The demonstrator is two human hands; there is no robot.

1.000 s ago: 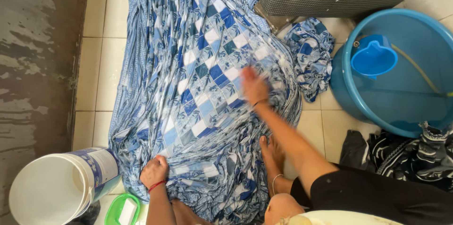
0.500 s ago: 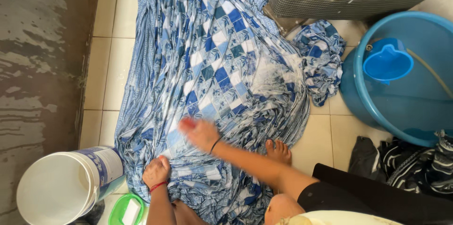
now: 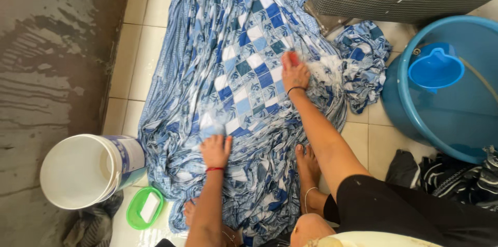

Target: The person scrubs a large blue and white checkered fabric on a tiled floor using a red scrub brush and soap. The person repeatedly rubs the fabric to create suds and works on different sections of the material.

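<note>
Tiled wash floor (image 3: 127,63), wet and bordered by damp concrete beyond the left hand. Lying spread flat across it, under both hands: a large blue-and-white patterned cloth (image 3: 244,45), soaked and gathered into long pleats.

Left hand (image 3: 215,151): resting open, palm down, fingers spread, pinning the near part of the cloth; holding nothing. Right hand (image 3: 294,73): reaching farther out, pressing down on the cloth beside a patch of white suds (image 3: 327,68); something small and reddish possibly showing at the fingertips, too blurred to identify, so closed or flat cannot be told.

Handling, as a judgement: soft and limp, probably heavy with water, slippery where soapy, not fragile; likely best taken by bunching a thick fold or an edge rather than pinching a single layer.

Just outside the left hand: a white bucket (image 3: 88,172) tipped on its side, and a green soap dish (image 3: 142,208) holding a white bar. Beyond the right hand: a second bundle of the same fabric (image 3: 365,63), then a blue basin (image 3: 446,102) carrying a blue scoop (image 3: 434,68). Dark striped clothes (image 3: 456,177) lying near the right arm.
</note>
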